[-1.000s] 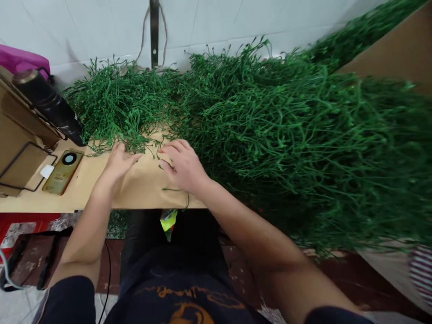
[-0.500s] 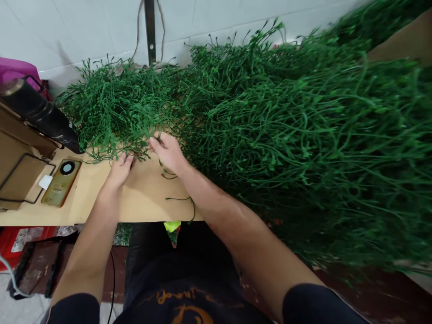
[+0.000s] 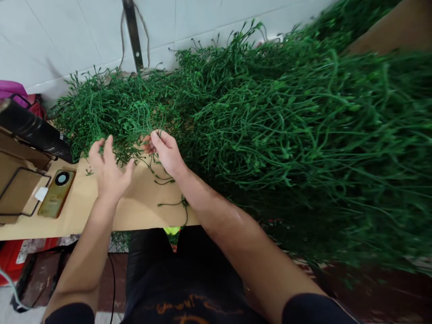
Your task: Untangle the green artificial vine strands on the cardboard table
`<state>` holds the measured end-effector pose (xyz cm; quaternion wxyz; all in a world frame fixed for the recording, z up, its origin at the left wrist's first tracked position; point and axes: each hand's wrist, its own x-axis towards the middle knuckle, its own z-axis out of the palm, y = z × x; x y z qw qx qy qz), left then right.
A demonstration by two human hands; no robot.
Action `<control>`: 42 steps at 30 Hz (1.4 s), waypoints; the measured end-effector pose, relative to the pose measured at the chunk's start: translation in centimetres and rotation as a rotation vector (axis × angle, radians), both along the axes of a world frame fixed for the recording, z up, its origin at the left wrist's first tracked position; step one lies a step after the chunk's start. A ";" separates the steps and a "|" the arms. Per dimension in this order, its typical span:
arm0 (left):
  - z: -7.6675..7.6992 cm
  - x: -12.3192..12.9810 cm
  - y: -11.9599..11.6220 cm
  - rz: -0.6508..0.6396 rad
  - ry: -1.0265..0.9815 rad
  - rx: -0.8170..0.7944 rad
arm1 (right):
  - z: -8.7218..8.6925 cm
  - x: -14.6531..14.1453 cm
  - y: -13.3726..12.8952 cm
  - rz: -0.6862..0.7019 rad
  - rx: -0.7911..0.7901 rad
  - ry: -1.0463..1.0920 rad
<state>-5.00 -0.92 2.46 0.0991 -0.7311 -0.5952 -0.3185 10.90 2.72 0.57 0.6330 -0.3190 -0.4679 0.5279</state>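
Note:
My left hand (image 3: 110, 173) is open, its fingers spread at the front edge of a smaller pile of green plastic stems (image 3: 104, 108). To its right, my right hand (image 3: 164, 150) is closed in a pinch on thin green stems at the same pile's right side. How many stems it grips I cannot make out. A far larger heap of green stems (image 3: 270, 117) fills the right side, beside my right forearm. Several loose stems (image 3: 172, 204) lie on the tan tabletop (image 3: 145, 213) near its front edge.
On the left lie a gold phone (image 3: 56, 198), a dark cylinder (image 3: 37, 132) and a cardboard box (image 3: 16, 193) with a black wire frame. A dark metal upright (image 3: 133, 36) stands against the tiled wall (image 3: 84, 31). Brown cardboard (image 3: 394, 29) shows at the upper right.
My left hand has opened, lifted from the stems and moved left, fingers spreading. My right hand stays near the same spot, still pinching. The view has shifted slightly.

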 end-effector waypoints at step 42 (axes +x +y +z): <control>-0.4 5.4 4.0 -0.237 -1.727 -0.888 | -1.5 -0.7 -0.5 -0.267 0.078 -0.195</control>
